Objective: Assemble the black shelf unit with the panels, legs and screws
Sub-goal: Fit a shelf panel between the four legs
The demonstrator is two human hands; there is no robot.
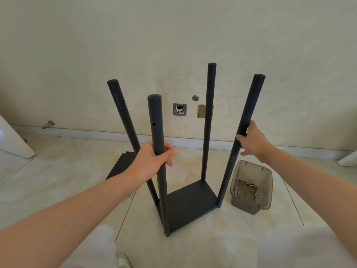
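Note:
The black shelf unit stands on the tiled floor: one black panel at the bottom with several round black legs rising from its corners. My left hand grips the near-left leg about halfway up. My right hand holds the near-right leg, fingers wrapped behind it. The far-left leg and far-right leg stand free. A second black panel lies flat on the floor behind my left forearm. Screws lie in a grey plastic tub.
The tub sits on the floor just right of the shelf unit. A beige wall is close behind, with an open wall box, a gold switch plate and a baseboard. A white door edge stands at the left.

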